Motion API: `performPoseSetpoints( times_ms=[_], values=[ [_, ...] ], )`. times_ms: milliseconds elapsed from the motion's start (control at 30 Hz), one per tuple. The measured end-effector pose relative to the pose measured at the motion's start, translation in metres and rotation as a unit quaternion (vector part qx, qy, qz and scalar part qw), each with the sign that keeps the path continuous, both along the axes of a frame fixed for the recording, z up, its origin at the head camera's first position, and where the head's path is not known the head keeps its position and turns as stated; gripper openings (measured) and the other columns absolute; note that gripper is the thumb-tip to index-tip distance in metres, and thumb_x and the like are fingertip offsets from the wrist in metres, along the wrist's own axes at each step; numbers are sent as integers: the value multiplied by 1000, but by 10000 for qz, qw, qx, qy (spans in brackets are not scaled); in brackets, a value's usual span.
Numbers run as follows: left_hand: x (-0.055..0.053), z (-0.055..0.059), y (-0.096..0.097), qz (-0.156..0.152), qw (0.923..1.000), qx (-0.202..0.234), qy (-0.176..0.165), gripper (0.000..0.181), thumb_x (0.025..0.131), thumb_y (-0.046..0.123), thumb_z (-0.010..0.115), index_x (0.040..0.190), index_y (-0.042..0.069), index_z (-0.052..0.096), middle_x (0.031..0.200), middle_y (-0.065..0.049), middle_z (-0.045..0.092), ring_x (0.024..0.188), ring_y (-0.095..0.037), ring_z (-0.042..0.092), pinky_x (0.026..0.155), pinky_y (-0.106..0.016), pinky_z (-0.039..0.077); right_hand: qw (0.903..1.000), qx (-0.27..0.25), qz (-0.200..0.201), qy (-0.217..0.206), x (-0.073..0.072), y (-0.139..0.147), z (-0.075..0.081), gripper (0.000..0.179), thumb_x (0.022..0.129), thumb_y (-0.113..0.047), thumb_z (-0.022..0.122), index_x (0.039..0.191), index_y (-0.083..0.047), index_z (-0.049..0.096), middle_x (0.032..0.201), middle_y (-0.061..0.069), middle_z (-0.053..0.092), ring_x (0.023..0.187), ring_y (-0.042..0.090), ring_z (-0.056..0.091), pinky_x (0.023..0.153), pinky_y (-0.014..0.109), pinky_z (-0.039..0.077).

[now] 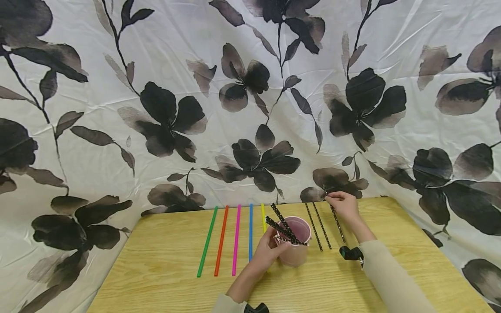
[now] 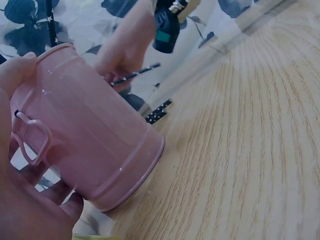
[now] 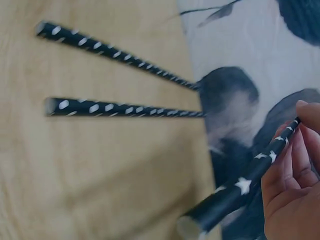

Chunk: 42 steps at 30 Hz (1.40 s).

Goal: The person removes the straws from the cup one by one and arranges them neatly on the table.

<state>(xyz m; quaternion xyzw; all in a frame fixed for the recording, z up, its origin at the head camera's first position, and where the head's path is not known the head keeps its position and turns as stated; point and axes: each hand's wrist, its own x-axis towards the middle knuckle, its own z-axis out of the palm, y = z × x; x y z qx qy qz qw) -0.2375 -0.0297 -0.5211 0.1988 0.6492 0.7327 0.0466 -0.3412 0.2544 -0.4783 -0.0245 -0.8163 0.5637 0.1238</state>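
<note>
My left hand (image 1: 267, 252) grips a small pink pail (image 2: 95, 125) by its side, near a looped handle fitting. Several black straws with white marks (image 1: 282, 224) lean out of the pail's mouth toward the upper left. On the right, my right hand (image 1: 346, 208) pinches a black straw with white stars (image 3: 243, 186) close to its far end. That straw slants, with its near end toward the wrist. Between the pail and this hand, two black straws with white dots (image 3: 115, 54) lie side by side on the table. Whether the pail's base touches the table I cannot tell.
Left of the pail, a green straw (image 1: 207, 241), a red straw (image 1: 221, 241), a pink straw (image 1: 236, 241), a blue straw (image 1: 251, 230) and a yellow straw (image 1: 264, 213) lie in a row on the wooden table (image 1: 156, 261). A floral cloth (image 1: 219, 130) hangs behind.
</note>
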Motion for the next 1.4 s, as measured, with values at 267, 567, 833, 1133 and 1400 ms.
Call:
performPoseSetpoints(
  times_ms=[267, 567, 833, 1133, 1400],
  values=[
    [0, 2, 1, -27, 10000, 29, -40, 58, 91, 13, 68, 141, 7, 40, 138, -14, 47, 130, -30, 45, 108, -43, 34, 9990, 271, -318, -134, -6, 5, -23, 29, 89, -19, 72, 107, 4, 69, 89, 11, 68, 72, 13, 59, 60, 24, 49],
    [2, 1, 0, -90, 9999, 45, -48, 60, 90, 13, 68, 142, 5, 38, 138, -16, 47, 128, -30, 46, 106, -37, 37, 9968, 573, -385, -391, -12, 6, -36, 29, 87, -20, 73, 104, 3, 72, 92, 13, 70, 74, 17, 62, 62, 26, 50],
    [3, 1, 0, -72, 9999, 48, -53, 60, 90, 12, 68, 142, 4, 39, 134, -17, 48, 126, -30, 48, 104, -36, 38, 9955, 663, -429, -517, -13, 3, -44, 30, 86, -20, 74, 105, 3, 73, 97, 16, 71, 81, 24, 63, 64, 29, 51],
    [2, 2, 1, 8, 9999, 50, -138, 61, 89, 10, 69, 141, 4, 39, 134, -15, 49, 127, -29, 47, 106, -38, 36, 9904, 1137, -496, -609, -19, 6, -46, 27, 83, -19, 75, 97, 3, 74, 96, 17, 70, 83, 29, 62, 72, 37, 50],
    [1, 2, 1, -23, 9999, 127, -60, 63, 89, 9, 68, 143, 3, 37, 135, -15, 48, 129, -30, 45, 108, -39, 34, 9838, 1642, -313, -644, -23, 4, -47, 24, 82, -22, 74, 91, 0, 75, 93, 15, 70, 83, 31, 61, 74, 43, 49]
  ],
)
